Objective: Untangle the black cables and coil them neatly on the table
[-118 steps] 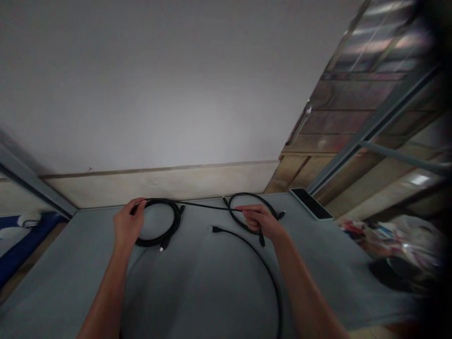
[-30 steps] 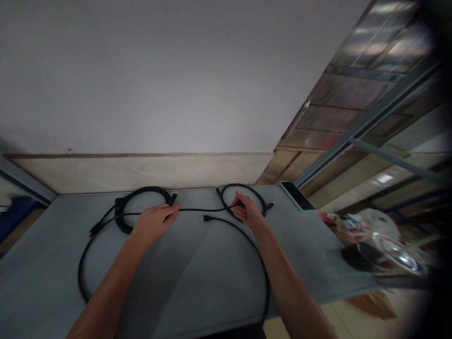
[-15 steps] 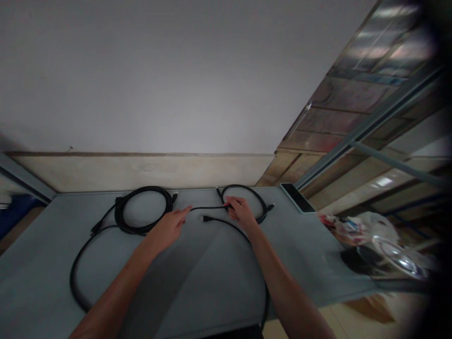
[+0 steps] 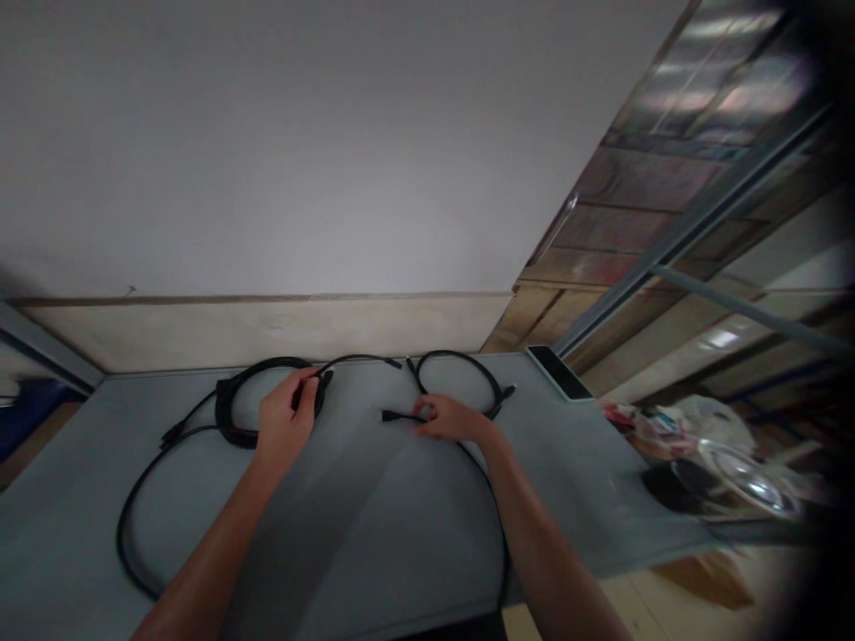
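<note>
Cable (image 4: pixel 361 360) now in left hand (image 4: pixel 284 425)

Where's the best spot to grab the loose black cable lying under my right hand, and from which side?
Probably just behind its plug, on the cable neck, coming from above. That end lies flat on the grey table with bare surface around it, next to the right hand; the rest curves off over the near edge.

A thin black cable (image 4: pixel 361 359) runs up from my left hand (image 4: pixel 284 423) in a low arch, its plug end hanging free just above the grey table. Under my right hand (image 4: pixel 454 418) lies a second black cable's plug end (image 4: pixel 394 415), flat, pointing left.
</note>
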`<state>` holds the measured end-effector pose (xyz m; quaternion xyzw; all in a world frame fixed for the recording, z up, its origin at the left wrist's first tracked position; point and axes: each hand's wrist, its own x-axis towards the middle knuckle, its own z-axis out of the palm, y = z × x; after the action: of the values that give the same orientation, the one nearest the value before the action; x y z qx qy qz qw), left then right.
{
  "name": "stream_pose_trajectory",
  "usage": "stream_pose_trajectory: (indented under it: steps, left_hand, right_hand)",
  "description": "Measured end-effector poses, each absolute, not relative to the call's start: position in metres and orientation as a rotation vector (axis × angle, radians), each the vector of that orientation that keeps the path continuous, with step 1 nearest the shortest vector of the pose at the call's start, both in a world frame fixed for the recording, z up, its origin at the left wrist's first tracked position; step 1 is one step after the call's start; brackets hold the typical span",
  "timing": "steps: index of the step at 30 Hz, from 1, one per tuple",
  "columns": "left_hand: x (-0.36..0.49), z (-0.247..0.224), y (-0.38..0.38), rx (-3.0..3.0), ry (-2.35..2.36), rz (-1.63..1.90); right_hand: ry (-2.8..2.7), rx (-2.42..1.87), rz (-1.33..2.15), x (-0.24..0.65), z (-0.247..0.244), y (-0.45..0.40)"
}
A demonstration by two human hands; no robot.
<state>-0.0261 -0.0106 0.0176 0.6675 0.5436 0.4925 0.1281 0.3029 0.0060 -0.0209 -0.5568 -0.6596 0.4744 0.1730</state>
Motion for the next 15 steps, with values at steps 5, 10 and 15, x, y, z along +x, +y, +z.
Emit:
stream_pose_trajectory:
  steps: [5, 10, 15]
  left_hand:
    - [-0.030, 0.017, -0.010, 1.875, 1.587, 1.527]
    - [-0.022, 0.024, -0.016, 2.012, 1.585, 1.551]
    - [-0.025, 0.025, -0.016, 1.961, 1.594, 1.606]
  right_hand:
    - [-2.129, -1.674, 0.937, 0.287, -0.022, -0.001]
    - [-1.991, -1.479, 0.520, 0.275, -0.020, 0.008]
    - [-1.603, -1.567, 0.460, 0.305, -0.017, 0.024]
